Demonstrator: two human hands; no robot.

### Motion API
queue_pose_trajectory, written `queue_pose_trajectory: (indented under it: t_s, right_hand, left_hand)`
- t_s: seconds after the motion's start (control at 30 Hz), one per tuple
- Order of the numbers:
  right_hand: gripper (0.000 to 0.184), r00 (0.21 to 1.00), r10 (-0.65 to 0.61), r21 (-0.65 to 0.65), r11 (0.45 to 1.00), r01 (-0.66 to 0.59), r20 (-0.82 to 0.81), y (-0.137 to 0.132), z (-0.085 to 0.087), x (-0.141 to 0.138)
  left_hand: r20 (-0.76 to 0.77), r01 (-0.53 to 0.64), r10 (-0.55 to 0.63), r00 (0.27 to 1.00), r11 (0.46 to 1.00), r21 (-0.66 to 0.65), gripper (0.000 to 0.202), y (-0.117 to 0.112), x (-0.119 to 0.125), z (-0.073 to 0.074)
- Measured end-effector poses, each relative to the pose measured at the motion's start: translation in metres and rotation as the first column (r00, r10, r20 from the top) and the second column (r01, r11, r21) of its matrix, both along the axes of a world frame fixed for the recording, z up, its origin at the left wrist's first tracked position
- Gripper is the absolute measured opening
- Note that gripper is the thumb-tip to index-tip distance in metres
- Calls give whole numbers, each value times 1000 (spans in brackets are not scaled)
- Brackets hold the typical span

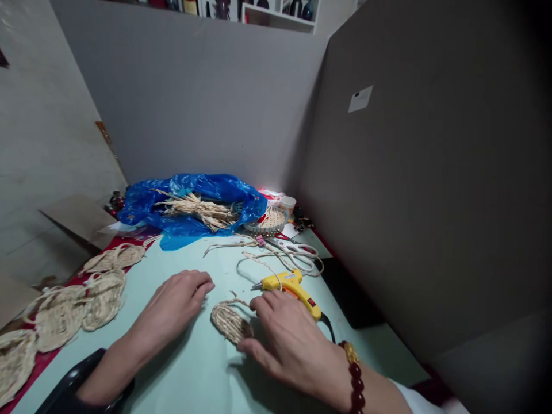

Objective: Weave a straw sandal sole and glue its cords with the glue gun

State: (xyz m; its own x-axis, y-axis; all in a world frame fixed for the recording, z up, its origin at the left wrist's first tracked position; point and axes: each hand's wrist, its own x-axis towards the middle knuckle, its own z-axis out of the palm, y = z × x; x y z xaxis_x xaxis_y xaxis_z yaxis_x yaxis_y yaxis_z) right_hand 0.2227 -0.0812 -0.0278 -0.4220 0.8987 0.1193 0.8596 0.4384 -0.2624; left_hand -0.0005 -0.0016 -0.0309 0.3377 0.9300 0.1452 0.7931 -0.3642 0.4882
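Observation:
An oval piece of coiled straw cord point(230, 323) lies on the pale green table cover, a loose cord end at its top. My right hand point(293, 339) arches over the piece's right end, thumb and fingers apart on either side; whether they touch it is unclear. Left of the piece, my left hand point(176, 302) hovers low over the cover with fingers loosely bent, holding nothing. Just beyond my right hand rests a yellow hot glue gun point(288, 280), partly hidden by my fingers. White-handled scissors point(297, 253) and straw cord point(254, 255) lie behind it.
Several woven straw pieces point(103, 299) line the left table edge. At the back are a blue plastic bag point(142, 204) with a straw bundle point(200, 210), a woven basket point(269, 223) and a white cup point(287, 203). Grey partitions point(207, 103) enclose the back and right.

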Motion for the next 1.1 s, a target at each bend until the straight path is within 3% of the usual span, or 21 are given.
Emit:
queue_pose_trajectory:
  t_s: [0.1, 0.27, 0.4, 0.5, 0.57, 0.7, 0.8, 0.93, 1.1]
  right_hand:
    - [41, 996, 33, 37, 999, -36, 87, 4, -13, -13]
    - [20, 993, 88, 59, 994, -93, 83, 16, -26, -18]
    - [17, 993, 100, 115, 989, -93, -57, 30, -25, -6]
    - [19, 963, 170, 235, 965, -119, -210, 43, -23, 3]
    - [24, 929, 242, 346, 928, -138, -280, 51, -25, 7]
    - [30, 867, 341, 551, 829, -95, -364, 58, -31, 8]
    - [32, 853, 373, 608, 789, -84, -366, 56, -30, 9]
    - [38, 863, 404, 579, 797, -170, -303, 54, -20, 14]
    - [37, 859, 399, 567, 807, -163, -320, 56, -19, 16]
  left_hand:
    - [17, 43, -41, 999, 993, -108, 30, 2, 2, -11]
    - [120, 93, -67, 991, 968, -233, 32, 3, 6, -20]
    - [274, 94, -8, 962, 949, -300, 38, 6, 6, -21]
    - [389, 58, 66, 919, 953, -298, 38, 7, 4, -18]
    - [492, 13, 136, 860, 958, -287, 37, 5, 5, -15]
    - [702, -39, 295, 648, 934, -356, 31, -7, 8, -8]
    - [736, -56, 342, 585, 922, -384, 31, -17, 12, -5]
    - [710, -185, 388, 588, 919, -349, 31, -24, 15, -5]
    - [678, -348, 354, 644, 925, -153, 24, -28, 21, -6]
